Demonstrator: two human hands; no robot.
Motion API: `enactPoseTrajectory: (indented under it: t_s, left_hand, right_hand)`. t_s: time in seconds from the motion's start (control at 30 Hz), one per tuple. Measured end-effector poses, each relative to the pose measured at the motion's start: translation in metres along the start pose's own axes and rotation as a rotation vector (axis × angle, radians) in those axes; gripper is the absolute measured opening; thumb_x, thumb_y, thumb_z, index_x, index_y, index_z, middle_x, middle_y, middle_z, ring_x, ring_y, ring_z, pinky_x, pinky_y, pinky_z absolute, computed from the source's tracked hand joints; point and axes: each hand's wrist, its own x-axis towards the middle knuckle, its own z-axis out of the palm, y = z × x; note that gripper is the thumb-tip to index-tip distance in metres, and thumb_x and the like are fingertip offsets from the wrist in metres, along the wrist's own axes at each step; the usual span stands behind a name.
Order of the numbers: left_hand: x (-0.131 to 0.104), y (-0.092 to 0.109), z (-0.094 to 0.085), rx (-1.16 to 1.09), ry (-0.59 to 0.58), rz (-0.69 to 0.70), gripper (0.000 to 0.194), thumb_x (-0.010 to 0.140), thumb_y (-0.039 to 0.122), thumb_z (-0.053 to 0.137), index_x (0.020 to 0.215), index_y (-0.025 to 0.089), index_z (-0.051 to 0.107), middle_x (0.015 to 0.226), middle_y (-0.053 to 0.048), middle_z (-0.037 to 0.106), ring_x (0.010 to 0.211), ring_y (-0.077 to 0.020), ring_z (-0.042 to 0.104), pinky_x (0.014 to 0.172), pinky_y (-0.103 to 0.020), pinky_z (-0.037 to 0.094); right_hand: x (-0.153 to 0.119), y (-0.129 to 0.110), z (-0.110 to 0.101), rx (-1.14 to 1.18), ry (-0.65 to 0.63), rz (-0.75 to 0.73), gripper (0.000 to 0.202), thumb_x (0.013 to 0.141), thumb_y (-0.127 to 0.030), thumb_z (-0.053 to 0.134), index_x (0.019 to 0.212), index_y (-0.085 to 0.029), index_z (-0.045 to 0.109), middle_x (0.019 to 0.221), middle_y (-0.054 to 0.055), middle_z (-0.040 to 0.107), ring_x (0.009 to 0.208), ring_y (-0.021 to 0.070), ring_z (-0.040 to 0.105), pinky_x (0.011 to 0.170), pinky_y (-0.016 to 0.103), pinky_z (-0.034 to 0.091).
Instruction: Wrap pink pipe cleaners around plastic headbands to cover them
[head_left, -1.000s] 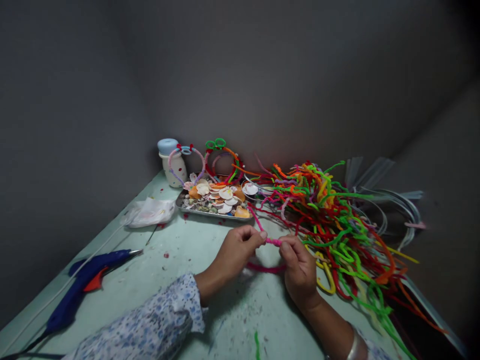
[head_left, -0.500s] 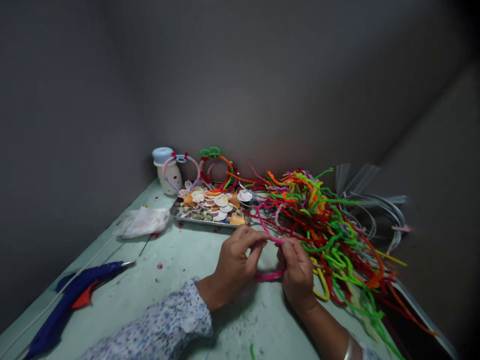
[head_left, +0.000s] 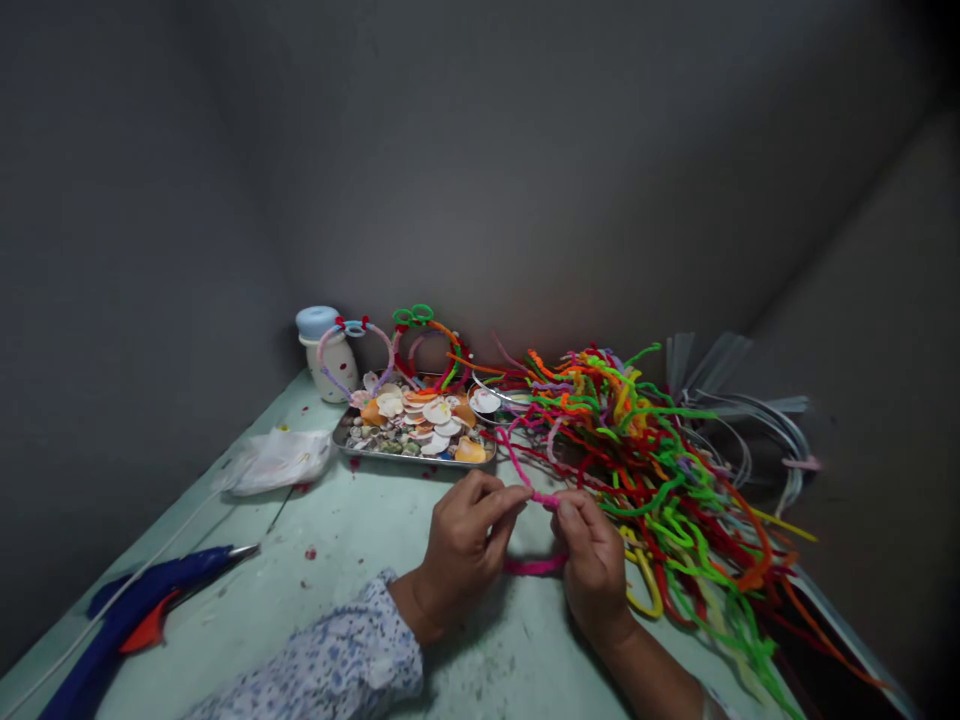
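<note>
A bright pink pipe cleaner [head_left: 541, 499] is stretched between my two hands, low over the table. My left hand [head_left: 469, 530] pinches it between thumb and forefinger. The fingers of my right hand [head_left: 595, 560] are closed round it just to the right. One pink end rises from the pinch toward the shell tray. Lower down, a pink curved length [head_left: 536, 567] passes between the hands; its ends are hidden behind the fingers. A big tangle of coloured pipe cleaners [head_left: 637, 440] lies beyond and to the right of my right hand.
Behind my hands sits a metal tray [head_left: 420, 461] of shells, with decorated hoops [head_left: 356, 330] standing at its back. A white jar with a blue lid [head_left: 328, 355] is at the back left. A blue glue gun [head_left: 154, 590], its cord and a plastic bag [head_left: 281, 460] lie left.
The whole scene has shifted slightly down and left in view. Both hands keep hold of the pink pipe cleaner, with their grip barely altered.
</note>
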Motion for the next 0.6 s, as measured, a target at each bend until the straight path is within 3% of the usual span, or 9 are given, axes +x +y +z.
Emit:
enactPoseTrajectory:
  t_s: [0.13,0.6]
  left_hand:
    - [0.000,0.001,-0.001,0.038,-0.009,0.003,0.029,0.088,0.012,0.054,0.113,0.021,0.065,0.083,-0.006,0.059,0.077,-0.0144,0.054,0.066,-0.026,0.047]
    - [0.005,0.017,-0.006,-0.038,-0.072,-0.150,0.019,0.090,0.014,0.051,0.102,0.017,0.065,0.087,-0.007,0.061,0.083,-0.0167,0.056,0.073,-0.029,0.046]
  right_hand:
    - [-0.001,0.002,-0.002,0.038,-0.055,0.034,0.023,0.092,-0.038,0.047,0.082,-0.020,0.059,0.069,-0.001,0.050,0.064,0.0151,0.047,0.055,0.027,0.035]
    - [-0.002,-0.001,-0.001,0.005,-0.065,0.021,0.024,0.093,-0.038,0.047,0.080,-0.020,0.057,0.071,-0.001,0.051,0.067,0.0160,0.049,0.056,0.027,0.034]
